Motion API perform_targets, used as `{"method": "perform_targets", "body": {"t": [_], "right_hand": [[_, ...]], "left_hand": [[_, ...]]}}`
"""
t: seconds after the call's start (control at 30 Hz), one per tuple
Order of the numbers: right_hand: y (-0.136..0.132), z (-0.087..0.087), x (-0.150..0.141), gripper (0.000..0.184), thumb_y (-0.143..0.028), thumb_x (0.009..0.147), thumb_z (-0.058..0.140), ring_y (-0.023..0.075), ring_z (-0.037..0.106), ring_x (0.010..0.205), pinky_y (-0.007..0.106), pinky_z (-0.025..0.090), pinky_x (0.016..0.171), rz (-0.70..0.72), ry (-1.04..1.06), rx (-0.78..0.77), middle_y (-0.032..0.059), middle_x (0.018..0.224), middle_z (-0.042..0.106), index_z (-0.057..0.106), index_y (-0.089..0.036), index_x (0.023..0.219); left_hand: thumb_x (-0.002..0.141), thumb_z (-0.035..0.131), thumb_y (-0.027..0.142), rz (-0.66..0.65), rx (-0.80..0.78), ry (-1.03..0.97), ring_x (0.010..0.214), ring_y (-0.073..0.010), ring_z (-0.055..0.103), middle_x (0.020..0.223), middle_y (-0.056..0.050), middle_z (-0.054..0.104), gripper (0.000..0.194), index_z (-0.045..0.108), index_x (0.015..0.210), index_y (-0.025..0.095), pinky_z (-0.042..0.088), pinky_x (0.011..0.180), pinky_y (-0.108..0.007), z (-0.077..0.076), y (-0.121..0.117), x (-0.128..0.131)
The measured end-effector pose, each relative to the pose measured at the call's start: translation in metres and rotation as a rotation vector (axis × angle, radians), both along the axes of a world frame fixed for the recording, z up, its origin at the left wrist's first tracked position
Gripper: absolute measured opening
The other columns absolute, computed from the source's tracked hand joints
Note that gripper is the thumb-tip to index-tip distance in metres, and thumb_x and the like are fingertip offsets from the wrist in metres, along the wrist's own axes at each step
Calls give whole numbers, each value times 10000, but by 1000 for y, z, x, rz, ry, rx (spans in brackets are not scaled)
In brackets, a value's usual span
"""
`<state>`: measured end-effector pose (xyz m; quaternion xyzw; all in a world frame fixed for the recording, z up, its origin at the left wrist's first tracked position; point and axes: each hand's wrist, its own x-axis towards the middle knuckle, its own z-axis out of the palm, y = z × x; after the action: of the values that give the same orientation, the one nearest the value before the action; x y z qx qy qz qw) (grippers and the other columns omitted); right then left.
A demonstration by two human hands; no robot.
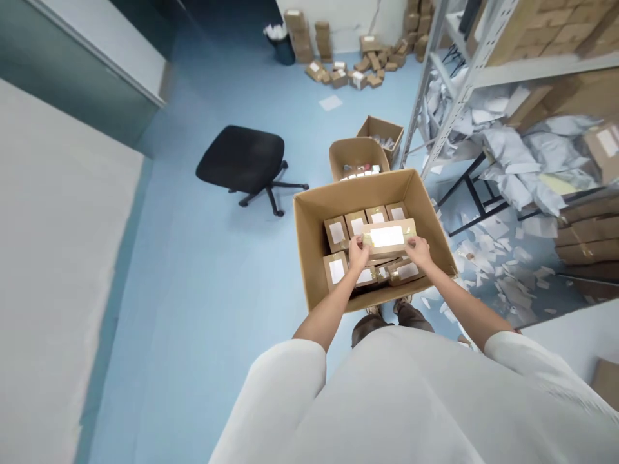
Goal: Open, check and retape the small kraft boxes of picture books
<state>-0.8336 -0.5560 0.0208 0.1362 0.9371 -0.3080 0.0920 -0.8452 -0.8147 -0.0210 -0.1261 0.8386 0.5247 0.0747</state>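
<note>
Blue flooring [184,277] spreads across the room around a large open carton [309,241] at the person's feet. Left hand [358,254] and right hand [418,251] are closed on opposite ends of a long brown box [389,236], its white label facing up. It is held over the carton's opening, above the packed small boxes [337,233]; whether it touches them, I cannot tell. Just beyond the carton stand a smaller open carton [355,151] and, behind that, another open box [395,132]. Off to the left is a black chair [242,158]; to the right, paper scraps [507,283] litter the floor near a metal shelf [459,100]. Farther back, brown parcels [370,61] lie heaped by the wall, near a dark bin [283,50].
</note>
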Motion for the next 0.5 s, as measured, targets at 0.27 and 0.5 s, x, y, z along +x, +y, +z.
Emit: {"method": "perform_targets", "body": {"t": [0.27,0.5], "right_hand": [[40,111,26,313,-376,851,674,354,617,1232,548,467,1138,-214,373,-93,110,1178,741,710,-237,1130],[112,165,80,331,-342,873,640,357,562,1286,534,448,1156,-352,544,27,128,1259,714,681,-240,1186]], "left_hand": [[877,658,114,-70,182,452,1105,-224,670,1221,-86,663,345,660,1201,231,557,1042,-376,131,40,-39],[839,634,62,-228,196,575,1018,-201,660,1183,-77,627,377,676,1178,221,565,977,-346,195,136,-37]]}}
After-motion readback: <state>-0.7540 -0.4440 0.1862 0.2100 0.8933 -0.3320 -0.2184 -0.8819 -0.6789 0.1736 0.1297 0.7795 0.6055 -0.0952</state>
